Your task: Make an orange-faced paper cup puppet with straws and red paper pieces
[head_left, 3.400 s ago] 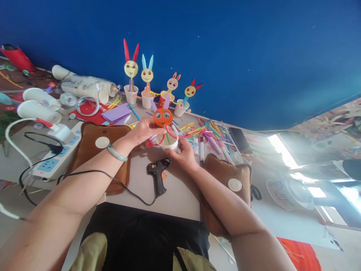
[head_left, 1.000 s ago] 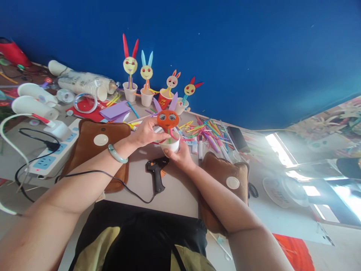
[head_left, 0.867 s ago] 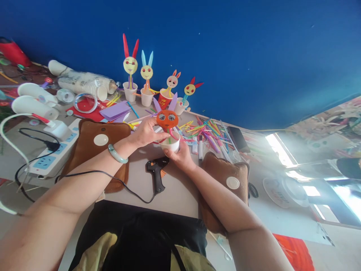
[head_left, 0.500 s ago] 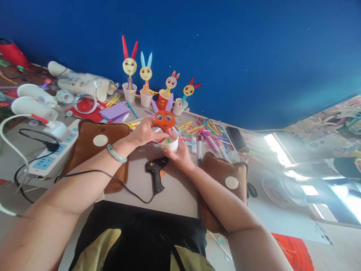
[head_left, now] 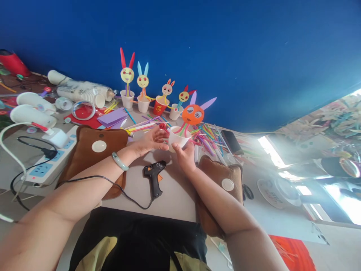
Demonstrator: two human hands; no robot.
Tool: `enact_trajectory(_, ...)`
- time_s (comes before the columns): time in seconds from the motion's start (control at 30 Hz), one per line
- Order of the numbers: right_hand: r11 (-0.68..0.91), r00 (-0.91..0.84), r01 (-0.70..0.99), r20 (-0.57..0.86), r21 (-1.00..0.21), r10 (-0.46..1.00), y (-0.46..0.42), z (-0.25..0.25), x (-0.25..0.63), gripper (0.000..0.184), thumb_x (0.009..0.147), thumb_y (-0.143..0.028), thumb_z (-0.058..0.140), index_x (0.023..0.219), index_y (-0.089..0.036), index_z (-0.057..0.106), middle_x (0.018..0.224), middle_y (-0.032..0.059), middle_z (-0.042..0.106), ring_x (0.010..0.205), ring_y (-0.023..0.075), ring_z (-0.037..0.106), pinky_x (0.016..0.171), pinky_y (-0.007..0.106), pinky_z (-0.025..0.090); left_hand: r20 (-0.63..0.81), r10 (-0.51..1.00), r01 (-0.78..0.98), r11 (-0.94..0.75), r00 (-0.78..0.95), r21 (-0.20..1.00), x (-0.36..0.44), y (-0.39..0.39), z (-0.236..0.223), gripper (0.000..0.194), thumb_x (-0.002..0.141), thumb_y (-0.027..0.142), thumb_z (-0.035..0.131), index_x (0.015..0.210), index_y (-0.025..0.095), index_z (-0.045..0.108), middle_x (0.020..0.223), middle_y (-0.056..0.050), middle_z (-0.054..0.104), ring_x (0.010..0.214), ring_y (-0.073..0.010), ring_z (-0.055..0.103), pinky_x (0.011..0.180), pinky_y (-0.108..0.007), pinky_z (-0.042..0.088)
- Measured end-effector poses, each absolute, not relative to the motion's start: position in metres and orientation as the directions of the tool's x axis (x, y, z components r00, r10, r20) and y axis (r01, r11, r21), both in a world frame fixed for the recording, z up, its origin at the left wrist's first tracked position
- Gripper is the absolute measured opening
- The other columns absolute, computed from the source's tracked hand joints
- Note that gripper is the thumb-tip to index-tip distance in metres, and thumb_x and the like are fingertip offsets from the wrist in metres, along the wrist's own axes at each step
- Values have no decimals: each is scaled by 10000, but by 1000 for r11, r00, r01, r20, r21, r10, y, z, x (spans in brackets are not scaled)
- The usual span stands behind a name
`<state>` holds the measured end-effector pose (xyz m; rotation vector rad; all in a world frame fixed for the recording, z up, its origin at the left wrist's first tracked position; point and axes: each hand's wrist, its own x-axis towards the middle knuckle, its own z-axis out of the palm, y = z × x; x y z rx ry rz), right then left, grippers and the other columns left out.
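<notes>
In the head view, a white paper cup (head_left: pixel 178 140) is in my right hand (head_left: pixel 186 157), thumb on its near side. Pink and green stems rise from the cup to an orange bunny face (head_left: pixel 193 114) with drawn eyes and two purple ears, leaning right. My left hand (head_left: pixel 152 143) is open beside the cup's left side, fingers apart, next to a small red curled piece (head_left: pixel 163 127). Whether its fingertips touch the cup or that piece, I cannot tell. A black glue gun (head_left: pixel 153 177) lies on the table below the hands.
Several finished cup bunnies (head_left: pixel 143 86) stand along the blue wall. Brown hot-water bags (head_left: pixel 97 162) lie left and right of the glue gun. A power strip (head_left: pixel 52 160) stands at left, its cables near my arm. Colourful sticks (head_left: pixel 208 139) and a phone (head_left: pixel 232 142) lie behind.
My left hand has let go of the bunny's upper part and drawn back left. The cup in my right hand has moved right, and the face and ears now lean right.
</notes>
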<state>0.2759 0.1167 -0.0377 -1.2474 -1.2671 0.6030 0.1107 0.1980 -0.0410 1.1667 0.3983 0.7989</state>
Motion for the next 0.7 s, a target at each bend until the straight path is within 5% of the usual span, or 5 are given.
enact_trajectory(0.2, 308, 265, 272, 379, -912, 887, 118, -41, 274, 525, 688, -616, 790, 966, -180, 698, 945, 101, 739, 864, 251, 654, 779, 373, 526, 116, 588, -298, 222, 800, 928, 125, 183, -51, 794, 615, 292, 923, 1326, 201, 581, 1180, -133, 720, 1122, -292, 666, 965, -427, 497)
enact_trajectory(0.4, 255, 274, 341, 355, -905, 894, 118, -47, 278, 514, 726, -656, 739, 899, -176, 683, 838, 66, 709, 753, 206, 605, 722, 352, 493, 141, 674, -339, 171, 725, 925, 128, 183, -51, 708, 616, 338, 921, 1243, 147, 652, 1192, -162, 721, 1135, -300, 661, 1014, -440, 465)
enact_trajectory(0.7, 251, 394, 206, 315, -946, 863, 118, -47, 275, 470, 897, -628, 549, 927, -189, 713, 843, 36, 697, 778, 169, 590, 727, 304, 493, 126, 707, -320, 149, 696, 935, 127, 183, -47, 614, 676, 280, 870, 1230, 139, 648, 1144, -149, 733, 1089, -278, 676, 1013, -456, 480)
